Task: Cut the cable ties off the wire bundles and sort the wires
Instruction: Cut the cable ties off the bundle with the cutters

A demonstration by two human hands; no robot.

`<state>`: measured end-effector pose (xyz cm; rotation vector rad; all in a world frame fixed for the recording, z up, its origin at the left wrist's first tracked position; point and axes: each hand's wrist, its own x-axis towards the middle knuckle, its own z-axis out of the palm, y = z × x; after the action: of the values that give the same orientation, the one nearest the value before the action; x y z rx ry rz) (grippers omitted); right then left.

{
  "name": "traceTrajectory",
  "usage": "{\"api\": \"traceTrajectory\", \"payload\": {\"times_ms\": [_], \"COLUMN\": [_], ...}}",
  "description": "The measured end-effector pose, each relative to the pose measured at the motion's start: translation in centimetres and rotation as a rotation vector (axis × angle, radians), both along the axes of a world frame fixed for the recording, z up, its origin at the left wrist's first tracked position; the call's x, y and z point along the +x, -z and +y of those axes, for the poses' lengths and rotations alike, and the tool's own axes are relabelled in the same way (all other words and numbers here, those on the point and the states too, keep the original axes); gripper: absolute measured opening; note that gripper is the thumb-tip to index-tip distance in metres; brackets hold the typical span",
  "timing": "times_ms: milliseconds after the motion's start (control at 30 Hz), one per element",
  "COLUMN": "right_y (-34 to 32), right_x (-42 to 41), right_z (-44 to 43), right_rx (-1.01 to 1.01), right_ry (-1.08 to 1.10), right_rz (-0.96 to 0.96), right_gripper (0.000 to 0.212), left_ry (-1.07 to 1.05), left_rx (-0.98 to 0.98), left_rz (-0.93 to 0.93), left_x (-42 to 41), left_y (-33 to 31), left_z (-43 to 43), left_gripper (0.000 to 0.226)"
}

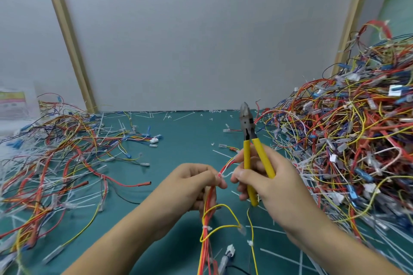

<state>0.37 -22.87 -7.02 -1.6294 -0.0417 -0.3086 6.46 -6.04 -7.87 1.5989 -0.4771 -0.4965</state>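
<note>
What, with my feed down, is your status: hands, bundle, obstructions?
Left hand pinches wire bundle at white cable tie. Right hand grips yellow-handled cutters, tips up, off the tie. Nothing between; wire piles both sides.

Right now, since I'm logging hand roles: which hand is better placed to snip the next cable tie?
Right. The right hand grips the yellow-handled cutters; the left hand holds the wire bundle, with its cable tie between both hands.

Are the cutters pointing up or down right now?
Up: the cutters stand upright in the right hand, metal head above the yellow handles.
</note>
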Motion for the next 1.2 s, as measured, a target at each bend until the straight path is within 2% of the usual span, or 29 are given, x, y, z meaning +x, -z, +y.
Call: {"api": "traceTrajectory", "payload": {"times_ms": [167, 267, 367, 467, 633, 733, 933, 1067, 1200], "right_y": [1.2, 1.4, 1.3, 0.8, 0.2, -0.3, 0.1, -0.2, -0.1], "right_x": [0.2, 0.4, 0.5, 0.5, 0.5, 0.4, 0.4, 0.3, 0.2], "right_z": [1.0, 1.0, 0.7, 0.7, 0.3, 0.1, -0.1, 0.2, 0.1], "right_rx": [-0.082, -0.099, -0.089, -0.111, -0.143, -0.157, -0.188, -0.184, -0.203], "right_ry": [-0.074, -0.086, -0.065, -0.025, 0.004, 0.009, -0.012, -0.013, -0.004], "right_rz": [0.039, 0.032, 0.004, -0.050, -0.110, -0.145, -0.132, -0.147, -0.126], "right_gripper": [0.029, 0.033, 0.032, 0.020, 0.031, 0.019, 0.033, 0.019, 0.018], "left_ry": [-0.152, -0.155, -0.148, -0.138, -0.108, -0.099, -0.049, -0.054, -0.006], "left_rx": [0.163, 0.136, 0.098, 0.043, -0.074, -0.108, -0.111, -0.120, -0.091], "left_rz": [-0.250, -0.316, -0.312, -0.291, -0.200, -0.201, -0.179, -0.180, -0.164], "left_x": [-0.4, -0.5, -0.4, -0.6, -0.8, -0.8, -0.5, -0.4, -0.2], "left_y": [0.9, 1.0, 0.9, 0.4, -0.5, -0.5, -0.3, -0.3, -0.2], "left_z": [-0.7, -0.8, -0.8, -0.9, -0.6, -0.6, -0.4, -0.4, 0.0], "left_gripper": [0.035, 0.031, 0.031, 0.030, 0.019, 0.019, 0.018, 0.017, 0.018]}}
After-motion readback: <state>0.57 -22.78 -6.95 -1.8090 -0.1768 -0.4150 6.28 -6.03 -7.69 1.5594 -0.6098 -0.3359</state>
